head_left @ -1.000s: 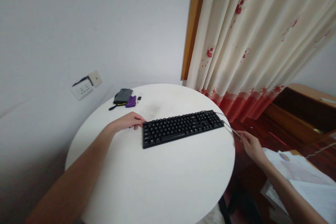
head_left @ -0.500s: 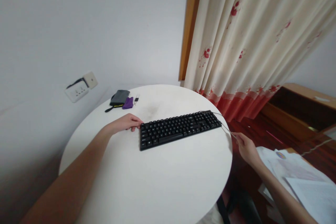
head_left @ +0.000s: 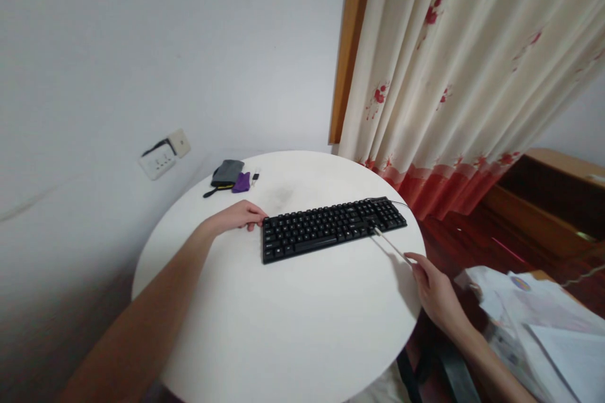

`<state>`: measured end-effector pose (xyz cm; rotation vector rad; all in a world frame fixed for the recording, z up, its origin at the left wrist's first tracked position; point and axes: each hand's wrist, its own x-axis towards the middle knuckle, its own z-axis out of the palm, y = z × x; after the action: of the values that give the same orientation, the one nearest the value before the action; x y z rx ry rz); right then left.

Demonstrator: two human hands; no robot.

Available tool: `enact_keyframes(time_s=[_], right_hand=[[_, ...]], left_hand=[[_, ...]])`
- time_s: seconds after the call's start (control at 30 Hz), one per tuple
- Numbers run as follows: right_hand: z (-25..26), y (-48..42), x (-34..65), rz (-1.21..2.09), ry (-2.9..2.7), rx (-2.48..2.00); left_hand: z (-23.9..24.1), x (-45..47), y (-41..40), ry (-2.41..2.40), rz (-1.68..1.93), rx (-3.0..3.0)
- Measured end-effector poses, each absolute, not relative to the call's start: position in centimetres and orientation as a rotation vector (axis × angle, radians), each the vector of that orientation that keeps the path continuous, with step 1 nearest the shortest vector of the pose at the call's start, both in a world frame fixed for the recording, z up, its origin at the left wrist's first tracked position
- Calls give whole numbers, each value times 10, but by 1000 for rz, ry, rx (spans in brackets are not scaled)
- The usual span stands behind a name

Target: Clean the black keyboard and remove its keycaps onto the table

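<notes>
A black keyboard (head_left: 331,227) lies slightly slanted on the round white table (head_left: 293,327). My left hand (head_left: 241,216) is closed at the keyboard's upper left corner, thumb and fingers pinching its edge. In my right hand (head_left: 431,283), beyond the table's right edge, is a thin pale stick (head_left: 393,247), held between thumb and fingers. Its whitish tip reaches the lower edge of the keyboard near the arrow keys; whether it touches them I cannot tell. The stick's exact kind is too small to make out.
At the table's back left lie a grey cloth pouch (head_left: 227,172), a purple cloth (head_left: 241,182) and a small black-and-clear item (head_left: 256,176). A wall socket (head_left: 158,160) is at left. Papers (head_left: 553,308) lie to the right, near a curtain (head_left: 439,75).
My right hand has moved the stick leftward and down, from beside the keyboard's right end to its lower edge by the arrow keys. My left hand keeps its hold at the corner.
</notes>
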<state>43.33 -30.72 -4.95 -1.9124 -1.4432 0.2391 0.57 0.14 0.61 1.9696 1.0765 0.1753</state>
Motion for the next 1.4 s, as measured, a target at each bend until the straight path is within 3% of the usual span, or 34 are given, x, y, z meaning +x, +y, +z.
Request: enact_keyframes(time_s=[0.27, 0.5, 1.4], right_hand=[[-26, -267, 331, 289, -2050, -1507], [-26, -223, 277, 82, -2460, -1413], [-32, -220, 279, 266, -2297, -1498]], left_hand=[[2, 3, -1, 1049, 218, 1941], [0, 1, 0, 1016, 244, 1947], [-2, 0, -1, 1003, 282, 1911]])
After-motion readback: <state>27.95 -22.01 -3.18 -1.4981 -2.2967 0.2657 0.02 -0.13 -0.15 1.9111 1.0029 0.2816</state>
